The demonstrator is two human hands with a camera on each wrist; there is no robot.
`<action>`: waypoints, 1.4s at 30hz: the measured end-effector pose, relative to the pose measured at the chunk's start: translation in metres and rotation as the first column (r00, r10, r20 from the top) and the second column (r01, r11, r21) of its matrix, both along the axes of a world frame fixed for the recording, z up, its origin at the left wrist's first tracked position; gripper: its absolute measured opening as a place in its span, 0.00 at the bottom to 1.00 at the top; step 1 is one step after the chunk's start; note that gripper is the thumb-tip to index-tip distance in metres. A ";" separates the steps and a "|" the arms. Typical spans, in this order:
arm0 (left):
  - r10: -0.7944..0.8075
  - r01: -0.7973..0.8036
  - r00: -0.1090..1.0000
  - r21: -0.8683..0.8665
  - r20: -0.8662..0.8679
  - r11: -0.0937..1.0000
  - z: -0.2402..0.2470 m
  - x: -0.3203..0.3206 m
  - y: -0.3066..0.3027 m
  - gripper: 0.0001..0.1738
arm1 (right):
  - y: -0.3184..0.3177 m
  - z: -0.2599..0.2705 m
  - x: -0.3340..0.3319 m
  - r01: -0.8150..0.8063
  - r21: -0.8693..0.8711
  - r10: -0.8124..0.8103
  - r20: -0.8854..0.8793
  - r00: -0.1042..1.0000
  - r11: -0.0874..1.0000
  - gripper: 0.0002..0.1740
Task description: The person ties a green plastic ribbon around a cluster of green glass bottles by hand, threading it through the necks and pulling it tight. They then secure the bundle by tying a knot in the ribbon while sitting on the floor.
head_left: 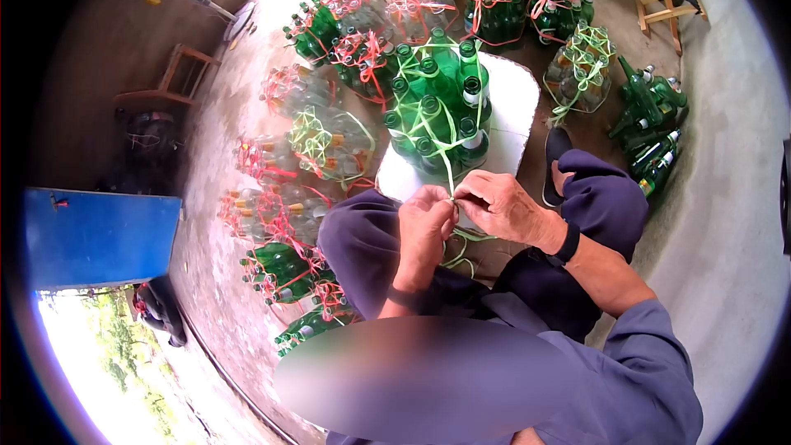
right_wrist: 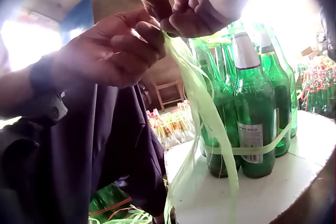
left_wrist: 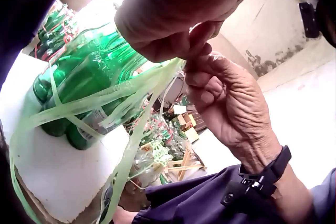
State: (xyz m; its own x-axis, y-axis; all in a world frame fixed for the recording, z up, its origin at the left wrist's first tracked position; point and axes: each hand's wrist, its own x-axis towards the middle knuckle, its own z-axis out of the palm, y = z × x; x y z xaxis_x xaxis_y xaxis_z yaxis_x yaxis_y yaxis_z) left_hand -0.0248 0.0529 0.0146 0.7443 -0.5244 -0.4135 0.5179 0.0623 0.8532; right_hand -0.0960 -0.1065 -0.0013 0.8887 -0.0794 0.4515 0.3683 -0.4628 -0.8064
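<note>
Even tension on the gathered end of the pale-green plastic ribbon point(head_left: 449, 169)

The ribbon runs in a web among the necks of a cluster of green glass bottles point(right_wrist: 255, 100), which stands upright on a white, flat surface point(head_left: 519, 107). A strand leads from the cluster's near side to the meeting point of the hands. The left hand point(head_left: 424, 218) pinches the ribbon there, its fingers narrow and curled; the right hand point(head_left: 509, 204) pinches it just beside, also with close fingers. The crossing itself is hidden between them.

This looks like knotting or drawing the end tight. To do it well, the left fingers should stay clamped close to the crossing, so the web does not slacken while the right fingers work. Pull steadily and in line with the strand; a jerk could slide the near bottles or split the thin ribbon. The lower band, round the bottles' lower bodies, should stay level and snug, since a slanting pull may lift it. Loose tails hang below the hands, so keep them apart from the strand being tightened and clear of the dark trousers point(head_left: 362, 235). Before letting go, a firm tug would test the hold.
</note>
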 end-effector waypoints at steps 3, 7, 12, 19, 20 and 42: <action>0.009 -0.010 0.996 0.017 0.090 1.000 0.007 -0.003 -0.002 0.03 | 0.000 0.000 0.000 0.019 0.046 -0.019 -0.004 1.000 0.999 0.10; -0.034 0.018 0.982 0.089 0.185 0.996 0.011 -0.005 -0.002 0.04 | -0.001 -0.001 0.000 0.013 0.038 -0.014 0.030 0.999 0.999 0.10; -0.021 0.011 0.988 0.065 0.155 0.998 0.010 -0.004 -0.003 0.04 | -0.001 0.000 -0.001 0.037 0.037 -0.037 -0.002 0.999 0.999 0.11; -0.031 0.021 0.989 0.065 0.148 0.998 0.009 -0.003 -0.003 0.04 | 0.001 0.004 0.001 0.048 -0.054 -0.044 0.087 0.995 0.997 0.12; -0.034 0.024 0.989 0.067 0.145 0.997 0.009 -0.003 -0.003 0.04 | 0.000 0.002 0.001 0.048 -0.054 -0.044 0.086 0.995 0.997 0.12; -0.153 0.130 0.973 0.137 0.172 0.982 0.005 0.001 0.002 0.04 | -0.004 0.002 0.005 0.033 -0.101 -0.028 0.056 0.998 0.994 0.12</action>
